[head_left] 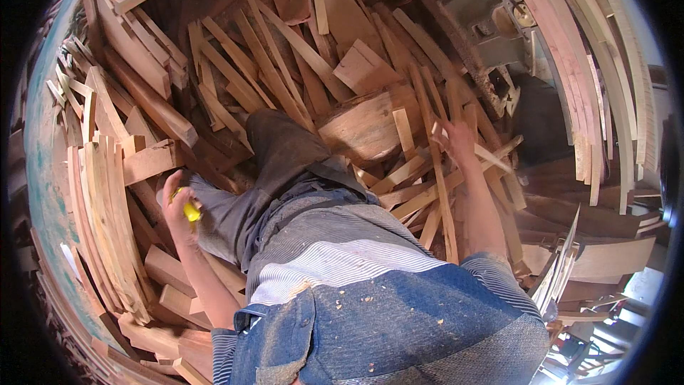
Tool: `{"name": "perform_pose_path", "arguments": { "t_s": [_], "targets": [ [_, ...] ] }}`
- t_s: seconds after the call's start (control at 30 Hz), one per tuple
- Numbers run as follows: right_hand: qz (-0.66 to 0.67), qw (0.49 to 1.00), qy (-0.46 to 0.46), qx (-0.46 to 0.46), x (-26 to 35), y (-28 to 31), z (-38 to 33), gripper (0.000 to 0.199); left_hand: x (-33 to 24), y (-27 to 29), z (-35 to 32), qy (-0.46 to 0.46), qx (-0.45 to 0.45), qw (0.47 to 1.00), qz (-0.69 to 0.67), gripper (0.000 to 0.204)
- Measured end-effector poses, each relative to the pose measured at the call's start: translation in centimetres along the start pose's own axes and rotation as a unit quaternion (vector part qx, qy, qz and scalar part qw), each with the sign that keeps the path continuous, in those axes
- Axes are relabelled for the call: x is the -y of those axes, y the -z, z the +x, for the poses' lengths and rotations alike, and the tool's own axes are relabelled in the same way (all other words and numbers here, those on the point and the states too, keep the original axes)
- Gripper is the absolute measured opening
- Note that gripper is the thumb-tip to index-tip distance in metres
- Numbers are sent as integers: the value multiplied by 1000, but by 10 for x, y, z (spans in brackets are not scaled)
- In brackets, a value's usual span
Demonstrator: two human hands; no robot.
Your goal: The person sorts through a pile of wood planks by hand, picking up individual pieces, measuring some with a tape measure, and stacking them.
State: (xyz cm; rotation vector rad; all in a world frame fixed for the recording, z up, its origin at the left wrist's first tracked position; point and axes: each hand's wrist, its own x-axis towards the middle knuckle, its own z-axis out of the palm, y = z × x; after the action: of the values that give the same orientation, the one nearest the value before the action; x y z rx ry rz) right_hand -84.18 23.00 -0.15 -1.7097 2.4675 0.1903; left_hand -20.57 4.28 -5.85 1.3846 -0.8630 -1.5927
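My left hand point(175, 203) is closed around a small bright yellow object point(190, 209) that looks like a tape measure; the fingers cover much of it. It is beside my left knee, close to a short wooden block point(152, 162). Out to the right, my right hand point(457, 144) has its fingers bent round a thin, pale wooden strip point(494, 159). One end of that strip shows at the fingertips and the other past the wrist. Below it lies a heap of loose wooden strips point(417, 196), partly hidden by my forearm.
Curved boards point(107, 221) stand stacked at my left. A broad wood slab point(367, 128) lies ahead, among many offcuts point(285, 64). Long planks point(581, 78) overhang the right side, near a dusty machine point(491, 28). Thin sheets point(563, 267) stick up at the lower right.
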Motion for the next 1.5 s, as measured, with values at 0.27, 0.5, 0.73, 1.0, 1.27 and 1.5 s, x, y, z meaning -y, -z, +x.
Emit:
{"name": "perform_pose_path", "arguments": {
  "t_s": [0.27,0.5,0.73,1.0,1.27,1.5],
  "targets": [
    [7,989,-128,-76,18,12,74,46,40,-52,20,119,64,971,-197,50],
    [274,900,-211,264,-18,-16,4,67,42,-46,16,93,48,973,-208,51],
    [85,950,-295,65,17,-83,-77,42,39,-54,15,103,48,982,-150,51],
    [699,661,-256,95,69,18,-9,13,38,-63,22,104,53,984,-136,47],
    [623,774,-70,91,207,93,61,24,43,-50,20,52,88,994,-49,39],
    [533,790,229,196,370,88,52,26,-32,-70,-21,-79,158,984,-20,99]
  ]
}}
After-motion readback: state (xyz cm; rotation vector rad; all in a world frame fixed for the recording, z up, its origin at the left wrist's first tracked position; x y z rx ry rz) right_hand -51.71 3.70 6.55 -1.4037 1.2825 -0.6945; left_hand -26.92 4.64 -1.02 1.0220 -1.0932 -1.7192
